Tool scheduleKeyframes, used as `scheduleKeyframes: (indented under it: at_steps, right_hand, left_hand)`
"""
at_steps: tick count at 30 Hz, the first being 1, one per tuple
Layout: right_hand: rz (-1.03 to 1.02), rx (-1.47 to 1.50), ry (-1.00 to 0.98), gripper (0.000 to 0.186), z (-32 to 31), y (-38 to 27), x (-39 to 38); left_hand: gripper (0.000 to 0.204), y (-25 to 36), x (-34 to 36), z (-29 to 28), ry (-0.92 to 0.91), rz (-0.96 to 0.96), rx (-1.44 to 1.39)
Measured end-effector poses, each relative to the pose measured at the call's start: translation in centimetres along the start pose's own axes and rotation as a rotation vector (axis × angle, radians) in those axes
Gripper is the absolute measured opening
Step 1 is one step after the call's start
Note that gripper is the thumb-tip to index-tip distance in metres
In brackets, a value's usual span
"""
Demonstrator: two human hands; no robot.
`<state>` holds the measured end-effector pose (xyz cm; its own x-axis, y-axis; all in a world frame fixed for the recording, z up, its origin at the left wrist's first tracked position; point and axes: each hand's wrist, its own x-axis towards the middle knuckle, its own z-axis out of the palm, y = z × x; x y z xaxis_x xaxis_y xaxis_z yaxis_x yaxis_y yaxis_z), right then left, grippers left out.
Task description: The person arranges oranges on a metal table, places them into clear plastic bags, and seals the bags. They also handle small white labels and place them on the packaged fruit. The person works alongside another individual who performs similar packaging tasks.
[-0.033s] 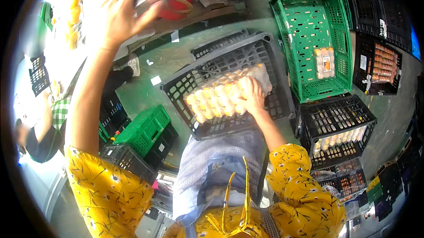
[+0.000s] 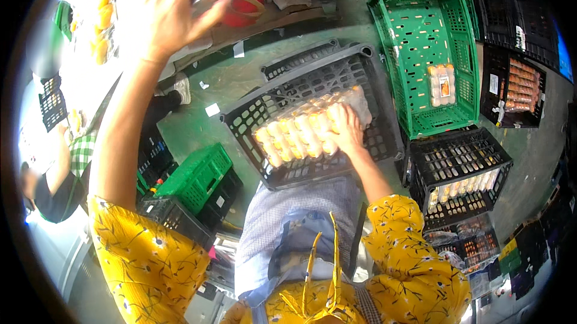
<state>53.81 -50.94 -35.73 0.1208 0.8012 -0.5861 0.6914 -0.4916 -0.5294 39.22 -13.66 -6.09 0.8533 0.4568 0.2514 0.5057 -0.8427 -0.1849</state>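
A black perforated crate stands in front of me, tilted in the view. Inside it, clear plastic packs of round yellow-orange fruit stand side by side in a row. My right hand is on the packs at the right end of this row, its thumb and fingers curved over them. Part of what it grips is hidden beneath the palm. My left hand is raised at the upper left over a bright work surface, fingers spread with nothing visible in them.
To the right a green crate holds one labelled fruit pack. Below it is a black crate with more packs. At left stands another green crate on black ones. A person's green checked clothing shows at far left.
My left hand has shifted slightly to the right, still spread. My right hand stays on the packs, with the crate almost unmoved.
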Motion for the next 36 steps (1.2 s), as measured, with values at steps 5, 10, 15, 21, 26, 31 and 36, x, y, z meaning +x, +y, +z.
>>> scheduleKeyframes:
  at_steps: [5, 10, 15, 21, 26, 31, 36]
  right_hand:
    - [-0.044, -0.067, 0.267, 0.072, -1.2, 1.2, -0.2]
    - [0.314, -0.049, 0.633, 0.066, -3.6, 1.1, -0.5]
    - [0.471, -0.246, 0.425, 0.053, -4.8, 0.9, 0.3]
    - [0.329, -0.172, 0.722, 0.050, -7.4, -7.4, -9.6]
    - [-0.015, 0.005, 0.938, 0.042, -13.8, -18.9, -21.3]
    - [-0.486, -0.181, 0.975, 0.041, -14.9, -27.4, -26.8]
    - [-0.908, -0.286, 0.756, 0.028, -11.7, -37.4, -27.2]
  left_hand:
    - [0.037, -1.2, -0.4, 2.0, 0.120, 0.077, -0.110]
    - [0.049, -0.7, -0.5, 4.3, 0.045, -0.093, -0.374]
    - [0.028, -0.4, 0.4, 10.1, 0.037, -0.231, -0.930]
    - [0.044, -0.2, -1.3, 0.6, 0.355, 0.013, -0.396]
    - [0.035, 6.5, -9.8, -9.7, 0.434, -0.151, -0.899]
    - [0.075, 15.1, -25.2, -11.5, -0.659, -0.707, -2.008]
    - [0.058, 12.8, -29.5, -19.3, -0.038, -1.423, -2.514]
